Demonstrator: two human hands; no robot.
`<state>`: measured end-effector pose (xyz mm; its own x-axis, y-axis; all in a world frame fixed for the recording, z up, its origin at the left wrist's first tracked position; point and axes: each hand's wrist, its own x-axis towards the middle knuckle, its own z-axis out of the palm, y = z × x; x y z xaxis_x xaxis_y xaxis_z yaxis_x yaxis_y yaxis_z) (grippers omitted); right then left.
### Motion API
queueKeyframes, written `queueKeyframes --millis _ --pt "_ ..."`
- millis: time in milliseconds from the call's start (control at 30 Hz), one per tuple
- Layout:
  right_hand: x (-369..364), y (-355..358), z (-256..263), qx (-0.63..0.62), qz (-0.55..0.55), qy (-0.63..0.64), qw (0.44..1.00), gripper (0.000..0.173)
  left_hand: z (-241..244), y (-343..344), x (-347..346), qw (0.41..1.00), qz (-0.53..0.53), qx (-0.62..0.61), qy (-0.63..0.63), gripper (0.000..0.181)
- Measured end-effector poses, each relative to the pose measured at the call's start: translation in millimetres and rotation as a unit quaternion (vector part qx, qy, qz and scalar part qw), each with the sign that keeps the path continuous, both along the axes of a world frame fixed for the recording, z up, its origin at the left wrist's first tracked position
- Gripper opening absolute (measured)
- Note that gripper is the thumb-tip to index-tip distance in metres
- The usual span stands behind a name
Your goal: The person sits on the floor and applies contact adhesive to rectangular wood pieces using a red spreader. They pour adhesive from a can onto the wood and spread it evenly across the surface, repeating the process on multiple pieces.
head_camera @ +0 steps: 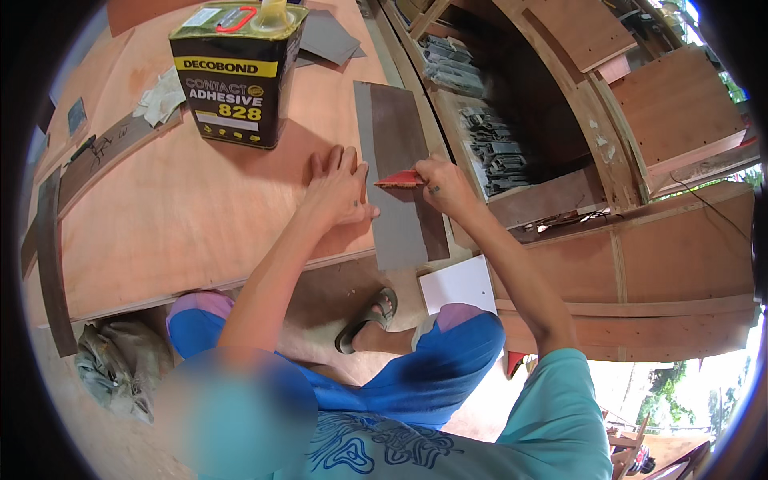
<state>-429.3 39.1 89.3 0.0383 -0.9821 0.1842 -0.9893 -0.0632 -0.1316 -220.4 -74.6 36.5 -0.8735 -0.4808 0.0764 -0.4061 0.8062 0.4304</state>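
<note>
A long grey laminate strip [393,231] lies along the right side of the plywood panel [180,222], its near end jutting past the panel's front edge. Its right part is darker brown; whether this is wet adhesive I cannot tell. My right hand [447,183] grips a red spreader [401,178], whose straight edge rests on or just over the strip. Fingers apart, my left hand [339,192] presses on the plywood, the thumb at the strip's left edge. Beyond it stands a black and yellow Decobond contact adhesive can [231,90] with a red handle.
Grey laminate offcuts [327,39] lie behind the can. A crumpled white cloth [162,96] sits on a dark marked strip [120,144] at left. To the right, an open wooden cabinet frame [528,204] holds metal drawer slides or hinges [495,150]. A white board [459,285] is near my knee.
</note>
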Motion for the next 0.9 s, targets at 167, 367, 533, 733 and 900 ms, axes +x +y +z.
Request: queueKeyframes --millis 167,367,533,733,900 --pt "-17 -36 -2 -0.035 -0.023 0.010 0.999 0.009 8 -35 -32 0.993 -0.016 0.012 -0.114 0.111" --pt "3 5 -18 -0.056 0.004 -0.021 0.998 0.012 22 -40 -22 0.981 -0.052 0.014 -0.185 0.120" --pt "27 61 -7 -0.029 0.015 -0.037 0.999 0.019 22 -44 -27 0.983 -0.064 0.004 -0.174 0.113" --pt "48 111 12 0.054 0.022 -0.051 0.997 0.027 21 -44 -26 0.986 -0.058 0.010 -0.158 0.110" --pt "31 120 49 -0.027 -0.091 -0.099 0.991 0.024 17 -45 -29 0.987 -0.058 0.012 -0.146 0.111"
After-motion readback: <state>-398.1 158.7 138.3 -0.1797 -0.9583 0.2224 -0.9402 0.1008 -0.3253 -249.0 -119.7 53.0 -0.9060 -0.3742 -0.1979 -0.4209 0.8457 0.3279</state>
